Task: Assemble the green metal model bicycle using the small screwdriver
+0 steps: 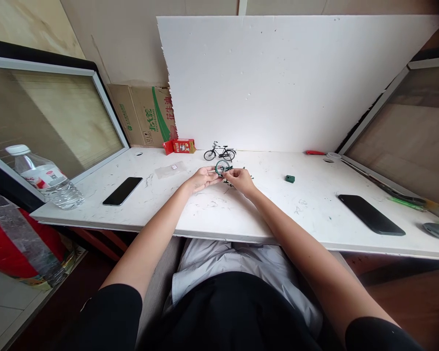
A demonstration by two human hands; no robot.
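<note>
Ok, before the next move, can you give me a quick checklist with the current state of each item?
1. Left hand on the green wheel: ok, fingers at its side.
2. A free hand: not ok, the right hand is at the wheel too.
3. Parts under the right hand joined to the wheel: cannot tell, fingers cover them.
4. Black bicycle upright: ok, behind the hands.
5. Green block clear of both hands: ok, off to the right.

Can pass in from the front edge of the desk (214, 214) between the left phone (123, 190) and the left hand (204, 180), or between the right hand (240, 180) and the small green block (289, 179). Runs into the black model bicycle (220, 153) toward the back edge, then the white board (278, 87); meets the bottle (46, 178) near the front left corner.
</note>
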